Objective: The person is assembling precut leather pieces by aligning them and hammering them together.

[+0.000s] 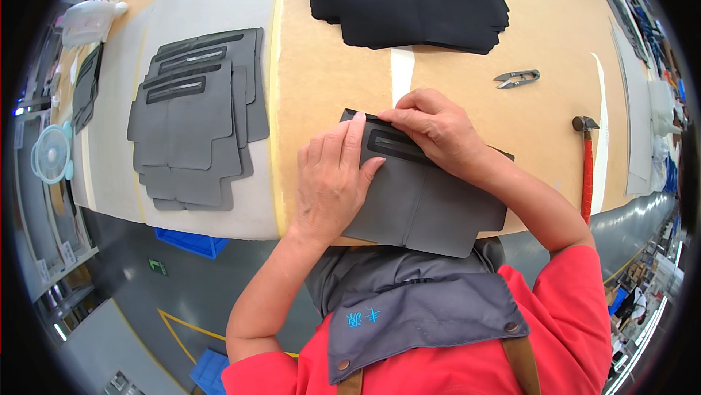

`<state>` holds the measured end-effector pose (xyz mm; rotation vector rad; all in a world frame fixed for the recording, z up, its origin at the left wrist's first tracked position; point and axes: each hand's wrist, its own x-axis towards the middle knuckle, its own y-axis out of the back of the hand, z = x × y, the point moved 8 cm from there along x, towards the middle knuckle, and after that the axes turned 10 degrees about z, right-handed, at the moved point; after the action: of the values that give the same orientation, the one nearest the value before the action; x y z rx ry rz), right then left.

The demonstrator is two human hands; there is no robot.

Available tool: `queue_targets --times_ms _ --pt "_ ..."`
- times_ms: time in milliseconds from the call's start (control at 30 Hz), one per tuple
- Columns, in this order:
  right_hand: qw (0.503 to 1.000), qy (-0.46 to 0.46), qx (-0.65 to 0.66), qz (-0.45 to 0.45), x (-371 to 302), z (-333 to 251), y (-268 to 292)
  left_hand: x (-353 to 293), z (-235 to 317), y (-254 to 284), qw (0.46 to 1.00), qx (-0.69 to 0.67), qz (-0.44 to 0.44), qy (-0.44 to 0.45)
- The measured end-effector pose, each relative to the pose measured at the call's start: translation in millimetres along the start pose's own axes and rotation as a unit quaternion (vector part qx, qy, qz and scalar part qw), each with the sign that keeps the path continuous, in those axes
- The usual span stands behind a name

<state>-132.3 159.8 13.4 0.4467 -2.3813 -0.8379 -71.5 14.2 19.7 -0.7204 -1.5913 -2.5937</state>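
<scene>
A grey flat panel (445, 205) with a black top strip and a slot-like opening framed in black lies at the table's front edge. My left hand (332, 165) rests flat on its left side, fingers stretched toward the top edge and thumb apart. With thumb and fingers pressed together, my right hand (438, 132) pinches the black top edge close to my left fingertips. The right forearm hides part of the panel's upper right.
Similar grey panels (186, 121) lie stacked on the left. A black panel stack (412, 4) is at the back. Thread snips (517, 79) and a red-handled hammer (587, 169) lie on the right. A small blue fan (52, 154) stands far left; a blue crate (191, 242) sits below the table.
</scene>
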Motion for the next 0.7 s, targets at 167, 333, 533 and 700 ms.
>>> queue_targets --times_ms 167,333,533,700 --pt "0.991 0.104 -0.088 -0.004 -5.6 -14.3 -1.4 6.6 3.0 -2.0 1.0 0.021 -0.008 0.012" --pt "0.987 0.12 -0.102 0.015 -2.6 -21.1 -4.4 6.4 4.3 -2.5 0.997 0.07 0.015 -0.035" --pt "0.996 0.076 -0.052 0.008 -10.4 -15.0 0.7 4.1 3.1 0.3 0.998 0.055 -0.003 -0.025" --pt "0.979 0.143 -0.142 -0.013 -13.4 -23.1 2.1 6.7 10.2 1.1 0.995 0.09 -0.002 -0.044"
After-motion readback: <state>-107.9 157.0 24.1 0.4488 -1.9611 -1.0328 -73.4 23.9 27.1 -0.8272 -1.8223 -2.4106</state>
